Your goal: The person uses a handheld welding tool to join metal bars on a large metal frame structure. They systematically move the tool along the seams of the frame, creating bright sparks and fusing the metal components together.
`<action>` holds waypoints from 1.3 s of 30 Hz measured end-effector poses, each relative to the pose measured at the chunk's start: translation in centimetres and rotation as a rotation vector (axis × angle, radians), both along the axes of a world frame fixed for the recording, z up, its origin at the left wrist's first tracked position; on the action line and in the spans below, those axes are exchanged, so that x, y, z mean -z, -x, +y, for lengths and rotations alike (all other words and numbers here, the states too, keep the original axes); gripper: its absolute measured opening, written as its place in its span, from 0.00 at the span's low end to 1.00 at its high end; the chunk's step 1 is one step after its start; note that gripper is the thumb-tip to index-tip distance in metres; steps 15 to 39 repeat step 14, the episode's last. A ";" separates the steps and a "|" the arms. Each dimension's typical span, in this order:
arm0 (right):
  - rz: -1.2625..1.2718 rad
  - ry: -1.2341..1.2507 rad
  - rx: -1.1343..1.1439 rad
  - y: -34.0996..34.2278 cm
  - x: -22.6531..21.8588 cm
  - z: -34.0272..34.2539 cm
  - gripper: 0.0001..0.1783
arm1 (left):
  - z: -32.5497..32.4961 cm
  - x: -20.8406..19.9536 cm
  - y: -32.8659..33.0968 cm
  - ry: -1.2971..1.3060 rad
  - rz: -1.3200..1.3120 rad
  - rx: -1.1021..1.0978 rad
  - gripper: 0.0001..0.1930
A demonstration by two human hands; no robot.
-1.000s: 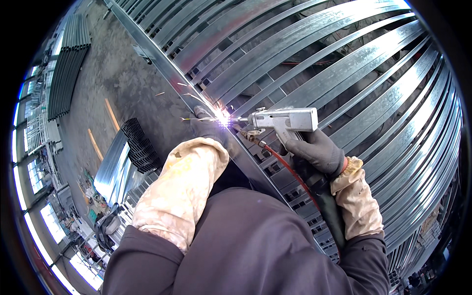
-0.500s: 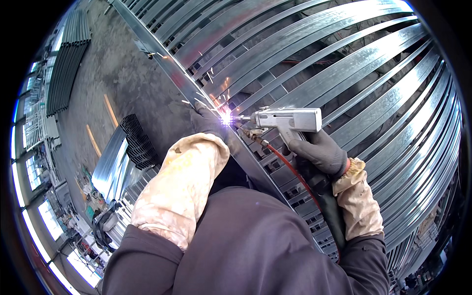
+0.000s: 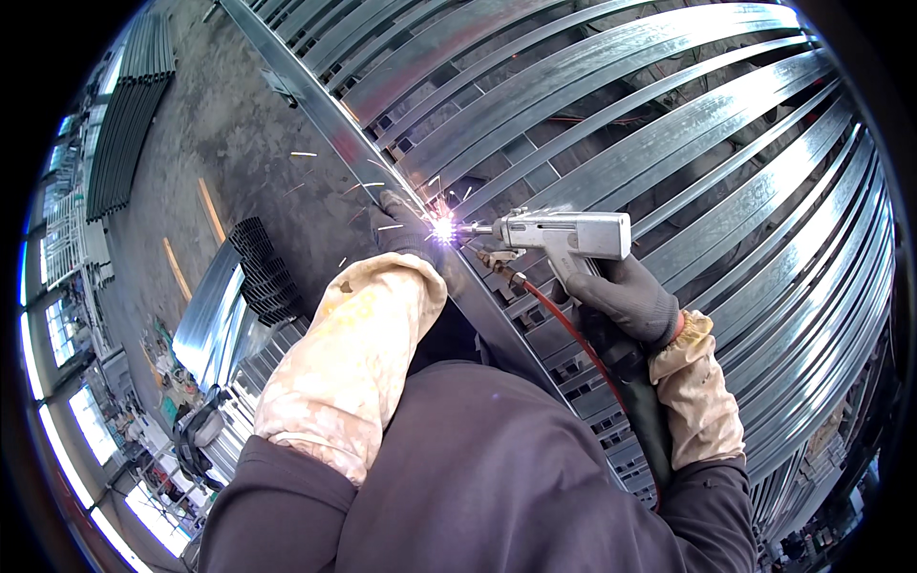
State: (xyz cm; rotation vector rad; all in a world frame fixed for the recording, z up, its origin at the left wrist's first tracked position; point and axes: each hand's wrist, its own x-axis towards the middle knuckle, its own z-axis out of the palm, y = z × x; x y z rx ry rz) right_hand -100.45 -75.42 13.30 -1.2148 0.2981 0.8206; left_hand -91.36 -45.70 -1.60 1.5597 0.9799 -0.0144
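Right hand (image 3: 626, 301), gloved, is wrapped around the grip of the welding gun (image 3: 564, 234), whose long axis lies level and points left, its nozzle meeting the frame rail (image 3: 315, 105) at the arc (image 3: 442, 229). The rail runs diagonally from upper left to lower right, with the gun on its right. Left hand (image 3: 401, 224), gloved, lies pressed on the rail just left of the arc and is nearer it; its finger spread cannot be made out.

You have no packages, labels, signs or screens in view here; nothing of that kind shows around you.
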 end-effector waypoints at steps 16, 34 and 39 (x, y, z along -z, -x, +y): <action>-0.047 0.071 0.049 0.7 -3.6 0.1 0.34 | -0.8 -3.0 0.4 -0.358 0.148 0.128 0.36; -0.047 0.071 0.049 0.7 -3.6 0.1 0.34 | -0.8 -3.0 0.4 -0.358 0.148 0.128 0.36; -0.047 0.071 0.049 0.7 -3.6 0.1 0.34 | -0.8 -3.0 0.4 -0.358 0.148 0.128 0.36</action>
